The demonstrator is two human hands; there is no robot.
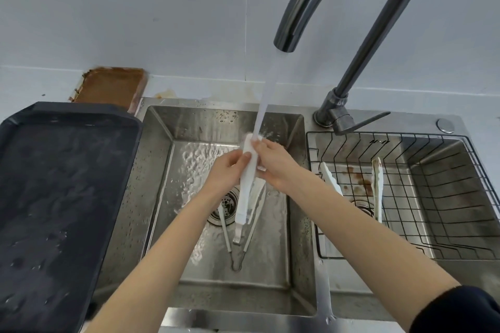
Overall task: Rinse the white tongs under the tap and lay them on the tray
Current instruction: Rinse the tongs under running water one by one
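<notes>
Both my hands, left (230, 170) and right (273, 167), pinch the white tongs (247, 186) under the tap (284, 40) stream; light, stiff and wet-slick, best gripped mid-arm. Tray (16, 127) waits left of the tap.

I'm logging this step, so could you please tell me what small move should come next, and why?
Probably turn the white tongs over in the stream. Both hands, left and right, grip them near the top, where the water strikes only the upper end; the lower arms hang below it. The dark tray waits at the left.
</notes>
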